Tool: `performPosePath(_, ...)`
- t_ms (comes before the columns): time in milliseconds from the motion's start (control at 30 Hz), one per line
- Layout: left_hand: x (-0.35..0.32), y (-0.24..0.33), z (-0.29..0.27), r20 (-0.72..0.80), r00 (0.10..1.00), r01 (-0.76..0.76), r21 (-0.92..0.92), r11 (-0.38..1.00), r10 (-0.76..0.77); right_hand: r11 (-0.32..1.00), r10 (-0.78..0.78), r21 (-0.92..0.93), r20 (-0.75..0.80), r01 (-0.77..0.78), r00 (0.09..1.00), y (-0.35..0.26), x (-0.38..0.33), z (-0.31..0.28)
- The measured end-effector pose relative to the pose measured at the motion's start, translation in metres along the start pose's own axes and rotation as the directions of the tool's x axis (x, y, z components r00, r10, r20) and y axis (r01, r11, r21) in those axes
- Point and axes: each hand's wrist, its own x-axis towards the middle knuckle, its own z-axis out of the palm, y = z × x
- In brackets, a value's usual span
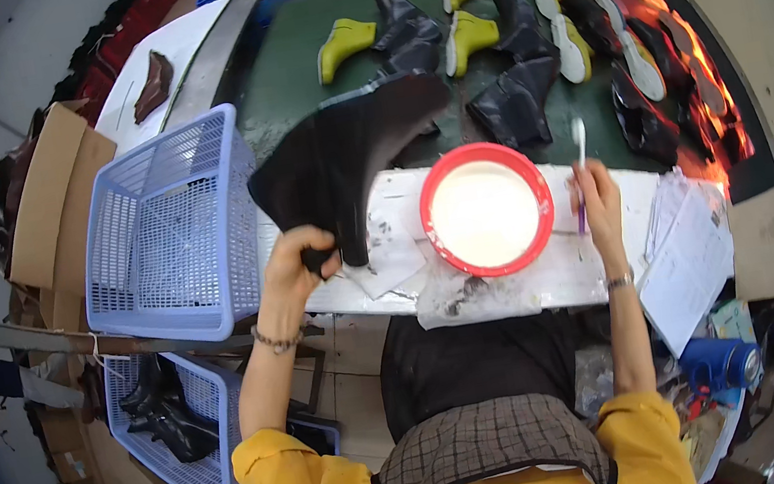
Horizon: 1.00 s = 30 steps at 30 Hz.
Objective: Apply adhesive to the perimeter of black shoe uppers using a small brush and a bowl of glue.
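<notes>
Here, at nine o'clock from the red bowl point(430, 220), the hub for every hour, a dark boot point(332, 149) is gripped in the left hand point(296, 261), the fingers curled round its lower end, its bulk held aslant toward ten. Over at three, a slim brush point(580, 145) is pinched by its purple handle in the right hand point(599, 193), white head pointed up to twelve! Between the hands, the bowl is seen filled with white liquid point(486, 211) and set on a stained white work surface point(537, 294). Toward four, papers point(680, 266) are draped, with a blue flask point(715, 362) spotted below them. Out at nine, a blue basket point(228, 130) is stood; at eight, glossy boots point(167, 419) are held in a lower basket point(231, 419). Up the green table top point(292, 54), yellow-green boots point(473, 34) are scattered around twelve, black ankle boots point(519, 104) at one; at two, an orange glow point(731, 111) is seen. Far out at ten, a brown boot point(153, 88) is laid on a white board point(183, 43).
</notes>
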Motion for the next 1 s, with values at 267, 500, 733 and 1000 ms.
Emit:
performPosePath(267,0.144,0.069,0.001,-0.206,0.813,-0.467,0.327,0.822,0.544,0.998,0.067,0.015,-0.187,-0.066,0.98,0.05,-0.032,0.0)
performPosePath(500,0.277,0.083,-0.104,-0.209,0.391,-0.043,0.968,0.245,0.896,0.991,0.129,0.03,-0.125,-0.127,0.984,0.047,-0.036,0.007)
performPosePath(733,0.23,0.063,-0.023,0.143,0.266,-0.381,0.924,-0.032,0.953,0.994,0.049,-0.088,-0.193,-0.067,0.98,0.059,-0.03,-0.002)
performPosePath(1000,-0.13,0.024,-0.003,0.4,-0.019,0.091,0.913,-0.397,0.916,0.99,0.084,-0.107,-0.084,-0.093,0.993,0.051,-0.029,0.0)
